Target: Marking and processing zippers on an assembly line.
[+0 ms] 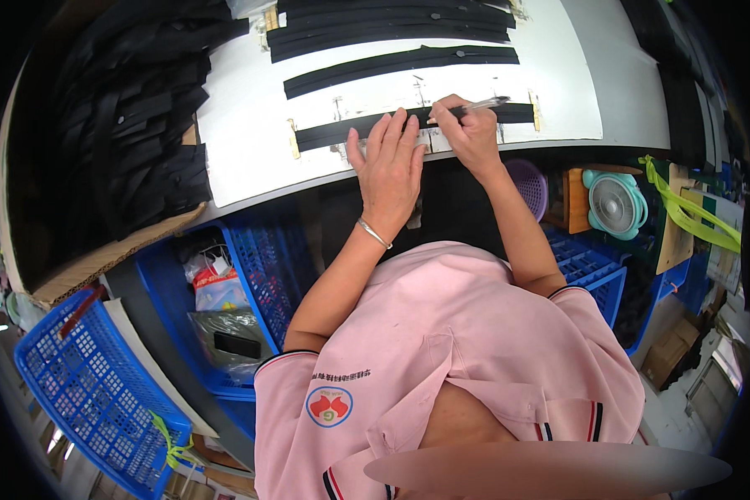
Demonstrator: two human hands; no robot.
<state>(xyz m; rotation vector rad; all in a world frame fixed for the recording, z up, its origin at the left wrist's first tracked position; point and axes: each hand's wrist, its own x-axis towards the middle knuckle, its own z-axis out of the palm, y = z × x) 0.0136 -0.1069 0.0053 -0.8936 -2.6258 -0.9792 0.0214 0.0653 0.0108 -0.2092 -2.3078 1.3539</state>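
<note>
L hand (389,162) flat, fingers spread; R hand (468,132) fisted.

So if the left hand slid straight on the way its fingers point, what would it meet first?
The left hand lies flat with its fingertips on the nearest black strip. Past that, bare white table, then probably the next black strip; depth is unclear.

1. Setting: a garment or zipper workshop, at a piecework station.
2. White surface (250,125) carries long black zipper strips (400,60) laid in rows, far side.
3. Cardboard box (100,258) at left heaped with black strips (133,117).
4. Blue plastic crates (83,392) stand under and beside the surface.
5. Small teal fan (614,202) at right.
</note>
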